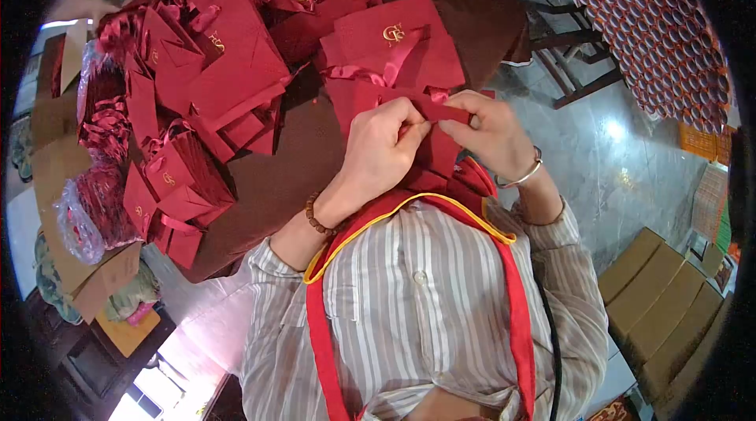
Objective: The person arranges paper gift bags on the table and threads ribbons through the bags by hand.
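Observation:
My left hand (386,140) and my right hand (494,134) meet close together over the near edge of the brown table cover (291,177). Between them is a red paper bag (453,110), pinched by the fingers of both hands at its upper edge. A pink-red ribbon (402,59) lies just beyond my fingers. Behind it, a red bag with a gold logo (394,31) lies flat on the table. My fingertips partly hide the held edge.
Piled red bags (228,66) cover the table's left part, beside plastic-wrapped bundles (98,204). Cardboard boxes (665,295) stand on the floor at the lower right. A surface with rows of round items (646,23) fills the upper right, near a dark wooden stool (579,51).

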### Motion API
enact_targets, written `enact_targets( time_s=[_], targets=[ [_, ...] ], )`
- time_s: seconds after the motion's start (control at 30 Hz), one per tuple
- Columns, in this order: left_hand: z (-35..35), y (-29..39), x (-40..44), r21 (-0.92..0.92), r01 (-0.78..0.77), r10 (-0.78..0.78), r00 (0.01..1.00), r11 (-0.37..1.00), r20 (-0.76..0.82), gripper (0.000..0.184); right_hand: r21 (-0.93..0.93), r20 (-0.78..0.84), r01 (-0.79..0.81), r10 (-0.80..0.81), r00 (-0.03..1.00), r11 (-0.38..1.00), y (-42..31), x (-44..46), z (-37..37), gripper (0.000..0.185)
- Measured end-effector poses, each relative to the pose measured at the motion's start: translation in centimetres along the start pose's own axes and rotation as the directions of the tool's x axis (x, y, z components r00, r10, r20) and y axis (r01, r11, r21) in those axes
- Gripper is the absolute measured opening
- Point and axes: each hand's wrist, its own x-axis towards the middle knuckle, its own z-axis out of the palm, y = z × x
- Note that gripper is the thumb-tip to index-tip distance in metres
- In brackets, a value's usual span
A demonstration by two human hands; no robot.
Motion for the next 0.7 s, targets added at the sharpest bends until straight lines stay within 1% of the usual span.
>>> enact_targets(
  time_s=[0.07,0.13,0.17,0.23,0.37,0.47,0.53,0.63,0.7],
  targets=[
    [0.1,-0.2,-0.1,-0.013,-0.024,0.024,1.0,1.0,-0.018,0.008,-0.006,-0.008,-0.011,0.011,1.0,1.0,0.2,0.0,0.0,0.024],
    [0.2,-0.2,-0.1,-0.063,-0.038,0.035,0.998,0.997,-0.043,0.008,0.119,0.033,-0.014,0.01,0.999,0.993,0.6,0.0,0.0,0.025],
    [0.3,-0.2,-0.1,-0.064,-0.038,0.035,0.998,0.997,-0.044,0.008,0.118,0.034,-0.013,0.009,0.999,0.993,0.4,0.0,-0.1,0.025],
    [0.4,-0.2,-0.1,-0.049,-0.087,0.082,0.993,0.995,-0.088,0.007,0.108,0.046,-0.083,0.078,0.996,0.991,0.0,0.0,-0.1,0.026],
    [0.0,0.1,0.2,-0.037,-0.067,0.063,0.993,0.997,-0.099,0.007,0.105,0.065,-0.055,0.048,0.997,0.993,0.2,0.0,-0.1,0.028],
    [-0.2,0.2,0.0,-0.038,-0.064,0.062,0.996,0.997,-0.062,0.007,0.08,0.102,-0.091,0.082,0.991,0.993,-0.4,0.0,-0.3,0.029],
    [0.0,0.1,0.0,-0.026,-0.112,0.111,0.992,0.993,-0.061,0.007,0.149,0.066,-0.078,0.069,0.995,0.986,-0.2,0.0,-0.1,0.028],
    [0.3,-0.1,0.1,-0.024,-0.144,0.142,0.986,0.989,-0.084,0.007,0.162,0.058,-0.053,0.044,0.997,0.985,0.1,0.0,-0.1,0.027],
    [0.2,0.1,0.2,-0.027,-0.131,0.129,0.989,0.991,-0.066,0.007,0.15,0.055,-0.04,0.032,0.998,0.988,0.0,-0.1,-0.2,0.027]
  ],
)
